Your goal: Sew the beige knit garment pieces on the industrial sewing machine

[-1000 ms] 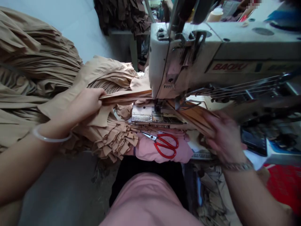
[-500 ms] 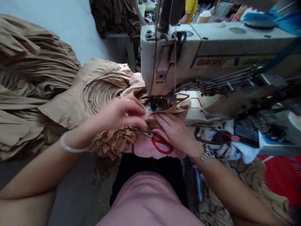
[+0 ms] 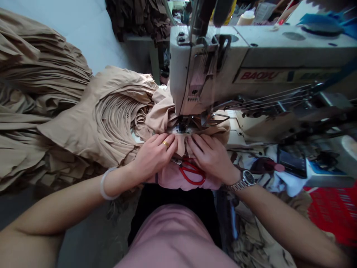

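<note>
Beige fabric (image 3: 181, 143) lies under the presser foot (image 3: 182, 127) of a white sewing machine (image 3: 178, 82). My left hand (image 3: 156, 152) is at its left edge in front of the foot, fingers bent and closed on the cloth; a ring and a pale bracelet show. Close on the other side, my right hand (image 3: 210, 154) holds the same cloth with its fingers together, a metal watch on its wrist. Both thumbs are mostly hidden. Below and between the hands, red-handled scissors (image 3: 192, 173) rest on pink cloth (image 3: 173, 178) over the lap.
Stacked beige cut pieces (image 3: 122, 111) curve along the left of the machine, with more piles (image 3: 47, 67) beyond on the white table (image 3: 80, 26). To the right are a phone (image 3: 292, 162), a red basket (image 3: 331, 212) and a heap of fabric (image 3: 256, 238). Dark pieces (image 3: 136, 18) hang behind.
My left hand, lifted and blurred before, has come down to the right onto the fabric and closed on it. The right hand stays nearly in place. The view has shifted slightly.
</note>
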The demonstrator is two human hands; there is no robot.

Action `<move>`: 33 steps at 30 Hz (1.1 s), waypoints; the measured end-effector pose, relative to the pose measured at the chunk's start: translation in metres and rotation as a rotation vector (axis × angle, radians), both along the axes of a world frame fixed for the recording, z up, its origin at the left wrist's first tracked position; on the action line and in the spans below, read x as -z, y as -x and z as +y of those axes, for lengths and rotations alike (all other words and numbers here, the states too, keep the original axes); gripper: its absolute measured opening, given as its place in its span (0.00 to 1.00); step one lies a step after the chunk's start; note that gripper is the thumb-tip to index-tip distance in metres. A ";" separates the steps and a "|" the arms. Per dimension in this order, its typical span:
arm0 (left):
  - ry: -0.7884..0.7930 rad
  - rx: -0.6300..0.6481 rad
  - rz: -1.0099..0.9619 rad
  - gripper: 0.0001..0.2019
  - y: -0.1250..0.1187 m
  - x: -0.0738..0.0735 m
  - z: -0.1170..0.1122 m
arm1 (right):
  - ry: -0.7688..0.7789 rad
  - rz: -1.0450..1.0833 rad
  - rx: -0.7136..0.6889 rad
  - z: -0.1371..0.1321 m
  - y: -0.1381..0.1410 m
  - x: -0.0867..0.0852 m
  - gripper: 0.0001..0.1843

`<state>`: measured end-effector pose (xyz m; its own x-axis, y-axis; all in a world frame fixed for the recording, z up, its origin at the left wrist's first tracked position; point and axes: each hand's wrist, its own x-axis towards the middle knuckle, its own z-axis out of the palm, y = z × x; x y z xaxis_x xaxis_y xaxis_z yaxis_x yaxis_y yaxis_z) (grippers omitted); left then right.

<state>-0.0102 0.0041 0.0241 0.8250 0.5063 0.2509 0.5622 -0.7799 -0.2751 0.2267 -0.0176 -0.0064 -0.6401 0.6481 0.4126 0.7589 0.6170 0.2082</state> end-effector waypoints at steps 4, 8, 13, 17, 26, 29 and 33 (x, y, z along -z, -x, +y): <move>-0.017 -0.130 -0.036 0.19 -0.009 0.002 -0.006 | -0.062 0.048 0.071 -0.002 0.009 0.003 0.19; -0.038 -0.025 -0.112 0.15 -0.014 0.010 -0.003 | -0.001 0.255 0.041 0.000 0.014 0.009 0.19; 0.006 -0.066 -0.133 0.18 -0.017 0.016 -0.003 | 0.137 0.603 0.068 0.000 0.019 0.008 0.19; -0.004 -0.080 -0.184 0.16 -0.017 0.016 -0.002 | 0.173 0.493 0.052 -0.002 0.021 0.008 0.21; 0.036 -0.045 -0.214 0.15 -0.016 0.016 0.001 | 0.187 0.395 0.038 -0.002 0.023 0.009 0.22; 0.057 -0.078 -0.205 0.16 -0.017 0.016 0.000 | 0.154 0.303 0.038 -0.002 0.022 0.010 0.23; 0.046 -0.082 -0.205 0.18 -0.017 0.018 0.000 | 0.108 0.252 0.023 -0.002 0.019 0.010 0.23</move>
